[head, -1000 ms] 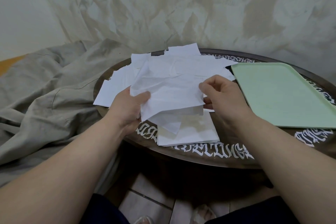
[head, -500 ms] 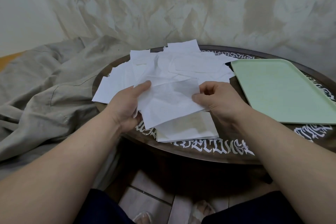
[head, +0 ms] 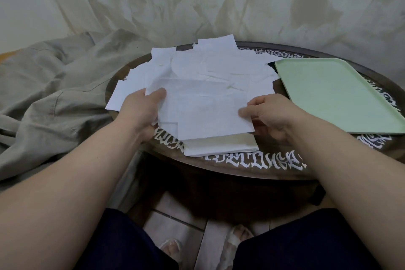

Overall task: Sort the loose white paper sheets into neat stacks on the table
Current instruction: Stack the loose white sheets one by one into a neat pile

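Our left fingers (head: 159,92) are clamped on the left edge of a white sheet (head: 210,116), thumb on top and the rest curled beneath; our right fingers (head: 244,113) pinch its right edge the same way. So our left hand (head: 140,112) and right hand (head: 270,114) carry one sheet between them, held flat just above the neat stack (head: 221,146) that lies at the 6 o'clock edge of the round bench (head: 241,167).

Beyond the held sheet, toward 12 o'clock, the loose pile (head: 219,68) of white sheets spreads across the middle of the bench, some corners hanging past the rim at 9 o'clock. A green tray (head: 333,94) sits at 3 o'clock, apart from the paper. A grey cloth (head: 54,94) lies off the bench to the left.

We judge the step in hand to be laying this sheet onto the stack. The next move calls for squaring its edges with the stack's before we let go, since it overhangs to the left. Most of the pile is not yet sorted.
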Available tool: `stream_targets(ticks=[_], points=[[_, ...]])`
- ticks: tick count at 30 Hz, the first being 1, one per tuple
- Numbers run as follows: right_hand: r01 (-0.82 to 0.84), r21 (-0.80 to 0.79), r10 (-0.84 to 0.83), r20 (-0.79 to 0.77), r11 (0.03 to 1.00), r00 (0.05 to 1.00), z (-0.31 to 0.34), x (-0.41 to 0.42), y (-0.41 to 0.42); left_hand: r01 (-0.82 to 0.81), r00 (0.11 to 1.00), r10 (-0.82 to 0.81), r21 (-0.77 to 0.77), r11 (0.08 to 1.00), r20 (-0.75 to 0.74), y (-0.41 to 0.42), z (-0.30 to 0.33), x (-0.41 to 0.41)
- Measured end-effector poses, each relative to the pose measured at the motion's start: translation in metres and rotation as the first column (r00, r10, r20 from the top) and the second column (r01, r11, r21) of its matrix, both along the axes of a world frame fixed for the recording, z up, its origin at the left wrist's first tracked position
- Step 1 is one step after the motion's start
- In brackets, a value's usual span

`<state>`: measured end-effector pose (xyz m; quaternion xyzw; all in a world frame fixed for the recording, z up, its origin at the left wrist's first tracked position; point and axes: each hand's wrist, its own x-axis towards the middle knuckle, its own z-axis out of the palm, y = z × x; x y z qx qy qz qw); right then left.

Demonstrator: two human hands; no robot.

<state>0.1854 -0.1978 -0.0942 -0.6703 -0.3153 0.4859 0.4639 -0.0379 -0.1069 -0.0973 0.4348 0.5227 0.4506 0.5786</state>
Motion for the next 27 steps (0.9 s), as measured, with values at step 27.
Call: stream_targets(ticks=[27], points=[[0.031, 0.136, -0.024, -0.049, 0.99, 0.999, 0.011, -0.008, 0.001, 0.33, 0.932, -0.338, 0.074, 0.941, 0.135, -0.017, 0.009, 0.01]])
